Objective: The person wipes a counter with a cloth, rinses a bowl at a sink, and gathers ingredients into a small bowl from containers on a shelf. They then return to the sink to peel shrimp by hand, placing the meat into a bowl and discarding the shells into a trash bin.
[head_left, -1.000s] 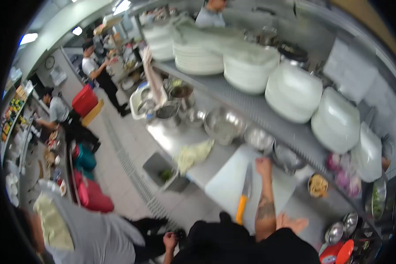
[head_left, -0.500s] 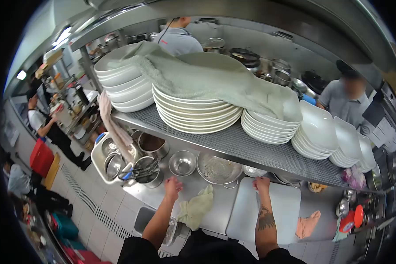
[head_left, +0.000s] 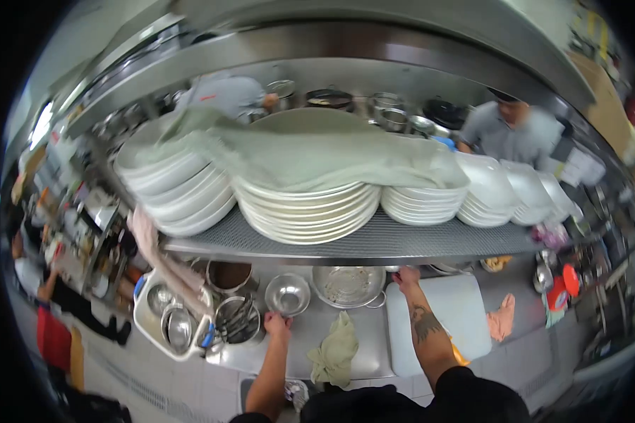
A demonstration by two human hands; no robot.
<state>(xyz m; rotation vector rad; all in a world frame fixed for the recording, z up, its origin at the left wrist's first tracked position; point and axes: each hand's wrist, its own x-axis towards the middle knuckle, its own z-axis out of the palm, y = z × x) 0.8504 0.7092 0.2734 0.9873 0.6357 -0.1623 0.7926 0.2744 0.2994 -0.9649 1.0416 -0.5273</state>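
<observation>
My left hand (head_left: 277, 324) is closed beside the small metal bowl (head_left: 287, 295), at its near edge; what its fingers hold, if anything, is too small to tell. Right of a large shallow metal pan (head_left: 349, 284), my right hand (head_left: 406, 276) is closed at the far edge of the white cutting board (head_left: 441, 321), just under the shelf edge. Its grip is hidden. Between my arms a green cloth (head_left: 334, 350) lies on the steel counter. A pot of utensils (head_left: 238, 321) stands to the left of my left hand.
Stacked white plates (head_left: 307, 211) and bowls fill the shelf (head_left: 331, 247) above, partly under a green cloth (head_left: 317, 158). A white tub (head_left: 164, 310) stands left, an orange cloth (head_left: 502, 319) right. Two people (head_left: 511, 127) (head_left: 226, 95) are behind the shelf; another stands far left.
The view has turned and tilted. My left hand is now nearer the small bowl, and my right hand has shifted left relative to the cutting board, towards the shelf edge.
</observation>
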